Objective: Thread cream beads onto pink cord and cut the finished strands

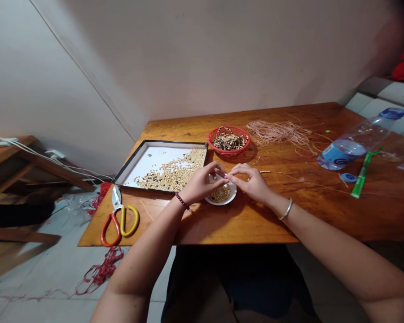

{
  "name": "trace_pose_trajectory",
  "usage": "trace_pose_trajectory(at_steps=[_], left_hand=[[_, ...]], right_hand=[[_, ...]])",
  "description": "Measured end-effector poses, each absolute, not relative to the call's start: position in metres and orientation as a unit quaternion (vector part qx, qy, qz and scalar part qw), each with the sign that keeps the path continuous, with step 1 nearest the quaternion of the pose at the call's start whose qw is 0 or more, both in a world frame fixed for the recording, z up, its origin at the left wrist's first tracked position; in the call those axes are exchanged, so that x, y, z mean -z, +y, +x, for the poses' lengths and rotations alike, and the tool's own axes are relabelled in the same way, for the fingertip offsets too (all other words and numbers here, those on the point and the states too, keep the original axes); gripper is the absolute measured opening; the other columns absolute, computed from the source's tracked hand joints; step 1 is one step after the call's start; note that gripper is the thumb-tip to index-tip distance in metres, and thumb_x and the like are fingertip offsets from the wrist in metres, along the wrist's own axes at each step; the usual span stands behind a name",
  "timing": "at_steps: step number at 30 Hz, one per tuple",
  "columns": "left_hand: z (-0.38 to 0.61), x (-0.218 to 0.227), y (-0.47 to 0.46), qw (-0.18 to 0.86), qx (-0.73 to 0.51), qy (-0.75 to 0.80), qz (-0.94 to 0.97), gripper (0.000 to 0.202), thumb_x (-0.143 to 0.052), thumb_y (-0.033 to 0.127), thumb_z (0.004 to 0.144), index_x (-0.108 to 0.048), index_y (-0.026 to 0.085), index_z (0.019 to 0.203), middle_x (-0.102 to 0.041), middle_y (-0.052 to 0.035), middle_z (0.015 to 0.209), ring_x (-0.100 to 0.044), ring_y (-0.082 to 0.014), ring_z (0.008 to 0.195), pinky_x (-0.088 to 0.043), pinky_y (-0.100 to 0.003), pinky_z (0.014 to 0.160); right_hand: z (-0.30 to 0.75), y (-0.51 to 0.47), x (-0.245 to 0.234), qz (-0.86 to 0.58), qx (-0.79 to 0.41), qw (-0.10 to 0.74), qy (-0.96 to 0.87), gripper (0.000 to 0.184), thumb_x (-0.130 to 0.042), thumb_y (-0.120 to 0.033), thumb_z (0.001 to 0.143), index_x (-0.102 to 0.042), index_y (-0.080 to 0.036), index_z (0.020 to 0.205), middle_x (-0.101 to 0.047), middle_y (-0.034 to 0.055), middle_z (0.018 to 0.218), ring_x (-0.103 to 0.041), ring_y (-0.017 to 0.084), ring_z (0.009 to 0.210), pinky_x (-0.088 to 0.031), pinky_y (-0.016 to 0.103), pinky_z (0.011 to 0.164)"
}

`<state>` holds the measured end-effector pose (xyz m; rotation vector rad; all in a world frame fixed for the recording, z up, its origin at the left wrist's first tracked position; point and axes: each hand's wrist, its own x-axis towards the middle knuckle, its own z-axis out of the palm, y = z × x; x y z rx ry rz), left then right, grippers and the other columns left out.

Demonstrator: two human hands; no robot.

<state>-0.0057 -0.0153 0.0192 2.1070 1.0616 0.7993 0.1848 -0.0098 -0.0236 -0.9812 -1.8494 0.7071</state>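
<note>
My left hand (202, 183) and my right hand (251, 181) meet above a small white saucer (216, 200), their fingertips pinched close together. Both seem to grip a thin pale cord, though the fingers hide the exact spot. The cord (289, 180) runs right from my right hand across the table, with a few small beads strung near it. Pale and dark beads (219, 194) lie in the saucer, just below my hands. A red bracelet circles my left wrist, and a silver bangle circles my right.
A black-rimmed tray (151, 161) of loose beads sits left of the saucer on a wooden table (256, 224). Behind stand a red basket (218, 151) of beaded strands and a pink cord bundle (278, 133). Orange-handled scissors (119, 215), a plastic bottle (353, 141) and a green strip (362, 177) lie nearby.
</note>
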Motion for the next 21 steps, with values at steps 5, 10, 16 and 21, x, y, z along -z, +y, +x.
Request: trace_pose_trajectory(at_steps=[5, 10, 16, 21], left_hand=[[-0.006, -0.017, -0.013, 0.343, -0.312, 0.400, 0.790, 0.026, -0.062, 0.034, 0.084, -0.061, 0.016, 0.102, -0.070, -0.0054, 0.089, -0.064, -0.0130, 0.078, -0.049, -0.024, 0.069], [-0.011, -0.016, -0.008, 0.265, -0.326, 0.456, 0.785, 0.018, -0.060, 0.029, 0.084, -0.069, 0.017, 0.093, -0.073, -0.0056, 0.092, -0.065, -0.0138, 0.079, -0.050, -0.025, 0.071], [-0.014, -0.012, -0.005, 0.226, -0.301, 0.484, 0.790, 0.014, -0.062, 0.028, 0.082, -0.069, 0.016, 0.085, -0.073, -0.0040, 0.084, -0.063, -0.0133, 0.071, -0.048, -0.025, 0.066], [-0.014, -0.014, -0.005, 0.262, -0.294, 0.473, 0.788, 0.014, -0.063, 0.028, 0.081, -0.069, 0.017, 0.085, -0.072, -0.0040, 0.085, -0.064, -0.0135, 0.074, -0.049, -0.025, 0.067]], right_hand=[[0.185, -0.010, 0.020, -0.391, -0.307, 0.467, -0.732, 0.022, -0.058, -0.039, 0.085, -0.072, -0.022, 0.085, -0.068, 0.0045, 0.089, -0.061, 0.019, 0.089, -0.045, 0.034, 0.085], [0.192, -0.002, 0.019, -0.456, -0.310, 0.467, -0.691, 0.024, -0.054, -0.035, 0.087, -0.069, -0.018, 0.094, -0.071, 0.0067, 0.097, -0.064, 0.019, 0.090, -0.048, 0.032, 0.081], [0.198, 0.005, 0.030, -0.495, -0.349, 0.334, -0.722, 0.019, -0.059, -0.032, 0.081, -0.069, -0.018, 0.090, -0.072, 0.0065, 0.093, -0.065, 0.019, 0.083, -0.049, 0.032, 0.078], [0.194, 0.001, 0.031, -0.487, -0.331, 0.347, -0.730, 0.018, -0.059, -0.031, 0.082, -0.069, -0.018, 0.090, -0.072, 0.0054, 0.092, -0.065, 0.018, 0.083, -0.049, 0.031, 0.078]])
